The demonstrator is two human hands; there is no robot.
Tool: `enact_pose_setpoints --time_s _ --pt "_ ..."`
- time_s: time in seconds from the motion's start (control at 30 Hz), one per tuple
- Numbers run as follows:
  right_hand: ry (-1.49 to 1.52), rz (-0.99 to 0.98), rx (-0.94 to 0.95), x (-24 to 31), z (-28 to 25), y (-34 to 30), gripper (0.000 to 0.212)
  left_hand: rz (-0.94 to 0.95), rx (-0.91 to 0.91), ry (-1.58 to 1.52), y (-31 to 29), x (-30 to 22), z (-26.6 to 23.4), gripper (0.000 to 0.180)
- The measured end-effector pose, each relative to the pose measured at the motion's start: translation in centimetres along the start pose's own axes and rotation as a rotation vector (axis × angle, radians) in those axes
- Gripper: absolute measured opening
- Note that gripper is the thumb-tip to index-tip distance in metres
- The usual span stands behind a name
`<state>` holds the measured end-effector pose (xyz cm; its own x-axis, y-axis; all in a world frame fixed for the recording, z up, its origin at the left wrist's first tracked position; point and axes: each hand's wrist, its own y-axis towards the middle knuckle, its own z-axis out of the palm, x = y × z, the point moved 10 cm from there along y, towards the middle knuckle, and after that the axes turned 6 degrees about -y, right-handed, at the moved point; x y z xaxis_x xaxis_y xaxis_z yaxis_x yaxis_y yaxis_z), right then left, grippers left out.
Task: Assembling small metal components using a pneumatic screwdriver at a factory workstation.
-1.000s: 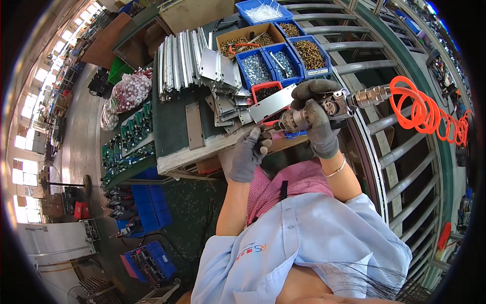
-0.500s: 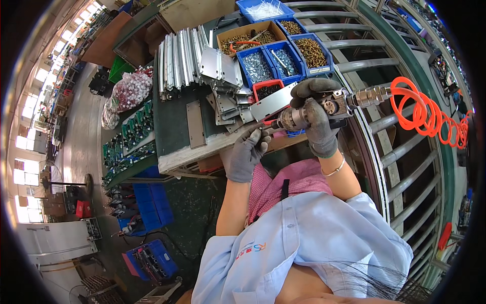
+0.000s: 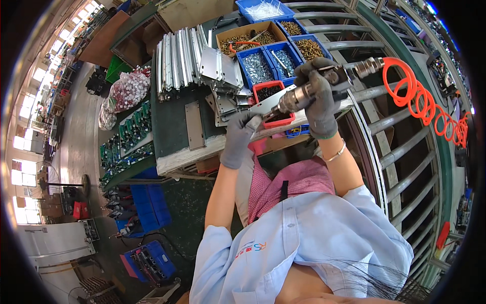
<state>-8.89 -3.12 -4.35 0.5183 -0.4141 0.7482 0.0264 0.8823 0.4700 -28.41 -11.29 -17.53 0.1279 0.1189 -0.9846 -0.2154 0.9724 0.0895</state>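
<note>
Both hands wear grey work gloves. My right hand is wrapped round an air screwdriver, a metal pistol-shaped tool on an orange coiled hose. Its bit points down and left, toward the fingertips of my left hand. Those fingers are pinched together at the bench edge by the bit's tip; whatever lies between them is too small and covered to make out. Just behind the bit, a flat silver metal plate lies beside a red bin of dark screws.
On the bench stand stacked metal strips, loose plates and a single plate. Blue bins of silver screws and brass-coloured parts sit behind. A roller conveyor runs along the right; green circuit boards lie left.
My right hand has lifted the screwdriver slightly up and left, tilting it more steeply. My left hand has shifted a little left and up, its fingers now closer together at the bit.
</note>
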Motion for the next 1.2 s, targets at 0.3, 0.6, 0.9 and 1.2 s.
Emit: enact_pose_setpoints --time_s 0.3,0.6,0.9,1.2 --pt "-0.27 0.062 0.238 -5.2 3.1 1.0 0.012 0.272 -0.024 0.787 3.3 0.1 0.0 0.016" --pt "-0.314 0.021 0.309 -5.2 5.3 -0.2 0.018 -0.14 -0.328 0.479 1.7 7.5 -6.7 0.038" --pt "-0.399 -0.061 0.496 -4.1 9.2 -1.9 0.019 -0.09 -0.255 0.369 3.0 6.1 -5.1 0.033" --pt "-0.403 -0.024 0.623 -4.8 11.1 -2.3 0.024 -0.094 -0.33 0.367 2.9 6.9 -5.7 0.019"
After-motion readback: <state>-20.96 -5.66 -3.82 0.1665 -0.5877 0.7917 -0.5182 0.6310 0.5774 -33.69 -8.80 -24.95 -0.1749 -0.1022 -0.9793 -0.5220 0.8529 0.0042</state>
